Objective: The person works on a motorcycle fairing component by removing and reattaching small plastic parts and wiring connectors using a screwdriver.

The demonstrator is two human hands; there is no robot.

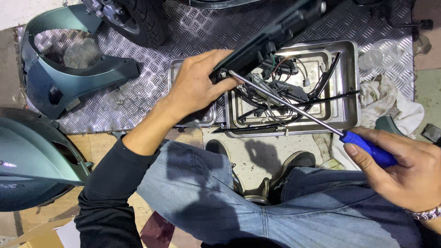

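My left hand (198, 84) grips the lower end of a long black plastic panel (275, 32) that slants up toward the top right. My right hand (404, 170) holds a screwdriver by its blue handle (367, 147). Its long metal shaft (285, 102) runs up and left, and the tip touches the black panel right beside my left thumb. Below the shaft lies a steel tray (347, 92) holding wires, connectors and thin black trim strips.
A smaller steel tray (173, 69) sits under my left hand on a checker-plate platform (151, 87). Grey-green scooter body panels (55, 78) lie left, a tyre (142, 18) at the top, a dirty rag (390, 101) and clear cup (374, 57) on the right. My jeans-clad legs and shoes fill the foreground.
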